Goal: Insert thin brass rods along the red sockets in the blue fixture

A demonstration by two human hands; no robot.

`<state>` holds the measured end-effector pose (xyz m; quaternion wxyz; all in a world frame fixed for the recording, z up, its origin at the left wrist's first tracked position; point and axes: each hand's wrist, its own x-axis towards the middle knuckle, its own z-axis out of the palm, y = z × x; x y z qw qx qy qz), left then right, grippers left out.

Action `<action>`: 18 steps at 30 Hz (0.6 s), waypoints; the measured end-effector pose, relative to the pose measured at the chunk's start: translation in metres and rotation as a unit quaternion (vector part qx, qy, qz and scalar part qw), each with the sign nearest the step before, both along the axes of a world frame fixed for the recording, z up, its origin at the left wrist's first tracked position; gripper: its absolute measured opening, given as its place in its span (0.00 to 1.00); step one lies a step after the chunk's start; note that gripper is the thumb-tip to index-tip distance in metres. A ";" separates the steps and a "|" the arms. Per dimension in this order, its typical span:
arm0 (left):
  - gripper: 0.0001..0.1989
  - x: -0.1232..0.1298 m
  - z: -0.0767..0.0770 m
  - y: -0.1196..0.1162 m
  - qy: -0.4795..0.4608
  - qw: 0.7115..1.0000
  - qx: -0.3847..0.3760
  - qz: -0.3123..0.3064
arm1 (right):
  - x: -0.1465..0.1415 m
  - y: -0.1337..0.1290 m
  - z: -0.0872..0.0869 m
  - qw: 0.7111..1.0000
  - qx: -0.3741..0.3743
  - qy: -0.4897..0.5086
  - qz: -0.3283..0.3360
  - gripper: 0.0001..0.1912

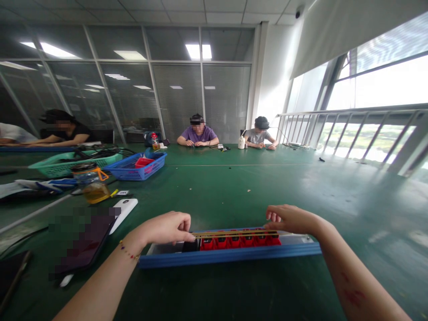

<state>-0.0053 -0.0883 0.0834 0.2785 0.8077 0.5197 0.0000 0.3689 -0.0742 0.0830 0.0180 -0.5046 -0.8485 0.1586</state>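
Observation:
A pair of thin, parallel yellow-brown strands (pixel 234 233) runs straight between my two hands; whether they are a stretched rubber band or rods, I cannot tell. My left hand (pixel 174 226) is closed, thumb and fingers pinching the left end. At the right end my right hand (pixel 281 217) has its fingers curled and pinched by the strands. Below them lies a long blue-edged tray (pixel 234 256) with a grey inside. Several small red bins (pixel 220 243) with dark pieces stand in a row in it. Left of these sits a black block (pixel 190 246), close under my left fingers.
To my left lie a phone (pixel 88 240), a white device (pixel 125 211) and a jar of amber liquid (pixel 90 185). Beyond are a blue basket (pixel 140 174) and a green basket (pixel 50 167) with cables. Several people sit along the far side of the green table (pixel 207 187).

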 end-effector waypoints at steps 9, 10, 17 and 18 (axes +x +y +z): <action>0.12 0.011 0.008 -0.008 0.003 0.989 0.144 -0.009 | -0.020 -0.017 0.014 0.996 0.056 0.008 0.075 0.09; 0.12 0.015 0.007 -0.009 0.002 0.988 0.155 -0.018 | -0.025 -0.020 0.015 0.994 0.066 0.008 0.084 0.09; 0.14 0.024 -0.001 -0.010 0.006 0.988 0.147 -0.047 | -0.049 -0.027 0.009 0.989 0.092 -0.005 0.115 0.07; 0.14 0.023 -0.001 -0.009 0.003 0.988 0.145 -0.050 | -0.050 -0.027 0.008 0.989 0.095 -0.007 0.114 0.07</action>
